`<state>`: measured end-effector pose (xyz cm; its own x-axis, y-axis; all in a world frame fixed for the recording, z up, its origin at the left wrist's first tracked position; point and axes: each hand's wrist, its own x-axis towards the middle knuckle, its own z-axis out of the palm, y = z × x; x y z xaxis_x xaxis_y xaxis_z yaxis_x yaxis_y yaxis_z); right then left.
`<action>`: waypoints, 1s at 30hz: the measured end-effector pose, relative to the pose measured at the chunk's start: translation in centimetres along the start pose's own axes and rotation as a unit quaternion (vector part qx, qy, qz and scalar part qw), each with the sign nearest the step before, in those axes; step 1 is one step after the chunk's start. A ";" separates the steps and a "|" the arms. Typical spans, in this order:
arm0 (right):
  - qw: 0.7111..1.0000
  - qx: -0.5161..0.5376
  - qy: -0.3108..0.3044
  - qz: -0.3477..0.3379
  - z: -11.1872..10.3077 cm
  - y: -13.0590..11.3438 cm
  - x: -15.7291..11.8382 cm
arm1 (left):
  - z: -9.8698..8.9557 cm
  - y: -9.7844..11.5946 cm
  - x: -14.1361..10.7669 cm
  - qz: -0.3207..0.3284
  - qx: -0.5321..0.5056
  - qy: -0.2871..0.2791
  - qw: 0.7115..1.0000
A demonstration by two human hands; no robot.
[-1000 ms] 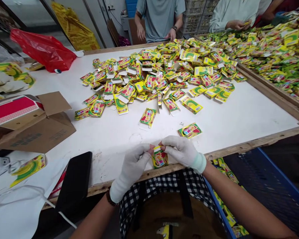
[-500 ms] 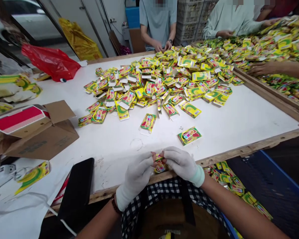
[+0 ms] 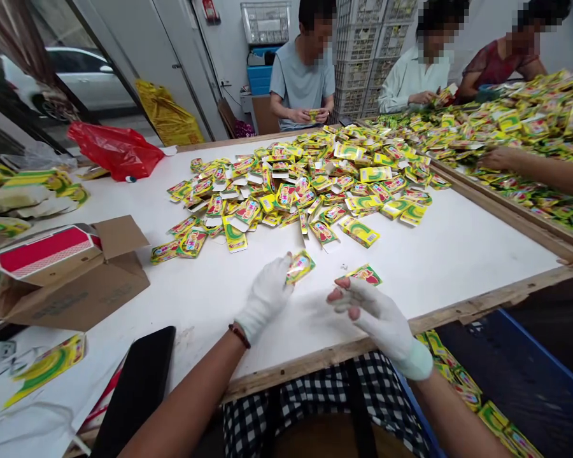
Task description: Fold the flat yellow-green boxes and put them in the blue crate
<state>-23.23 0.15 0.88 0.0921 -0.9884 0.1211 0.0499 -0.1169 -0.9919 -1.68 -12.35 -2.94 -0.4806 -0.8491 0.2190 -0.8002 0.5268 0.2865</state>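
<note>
My left hand (image 3: 266, 296), in a white glove, reaches forward over the white table (image 3: 458, 254) and pinches the edge of a flat yellow-green carton (image 3: 300, 266). My right hand (image 3: 372, 313), also gloved, hovers with fingers apart and holds nothing. Its fingertips are just short of another flat carton (image 3: 365, 274) lying on the table. A big heap of the same cartons (image 3: 315, 181) lies further back.
An open cardboard box (image 3: 71, 280) and a dark phone (image 3: 138, 381) lie at my left. A blue bin (image 3: 520, 375) with cartons stands at my right. A red bag (image 3: 117, 149) lies far left. Three people work across the table; a forearm (image 3: 539, 168) reaches into a second heap.
Both hands were together at the table's near edge on one small carton. Now they are apart: the left has reached forward onto a flat carton, the right is empty. The view tilted up.
</note>
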 end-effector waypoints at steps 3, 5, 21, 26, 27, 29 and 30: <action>0.946 -0.306 -0.005 -0.110 0.9 1.1 2.1 | -1.2 1.4 -2.7 0.104 0.009 -0.022 0.994; 0.891 -0.430 -0.040 -0.142 1.3 2.3 3.4 | -1.5 2.1 -4.1 0.158 -0.013 -0.041 0.987; 0.988 -0.083 -0.059 0.117 7.8 5.7 3.5 | -1.4 2.5 -5.1 -0.245 -0.533 0.069 0.807; 0.991 -0.013 -0.080 0.110 7.2 5.3 4.3 | -2.5 2.2 -5.0 -0.224 -0.473 0.059 0.850; 0.991 -0.004 -0.076 0.109 7.2 5.2 4.5 | -2.7 2.1 -4.9 -0.220 -0.471 0.053 0.853; 0.992 0.001 -0.064 0.108 7.2 5.1 4.7 | -2.9 1.9 -4.8 -0.211 -0.478 0.043 0.851; 0.992 -0.005 -0.060 0.109 7.2 5.1 4.7 | -2.9 1.8 -4.9 -0.207 -0.495 0.045 0.842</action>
<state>-15.36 -4.35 -3.29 0.2169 -0.9717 -0.0941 0.0054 0.0976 -0.9952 0.24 -7.16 -0.79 -0.1685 -0.9851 -0.0335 -0.1788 -0.0029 0.9839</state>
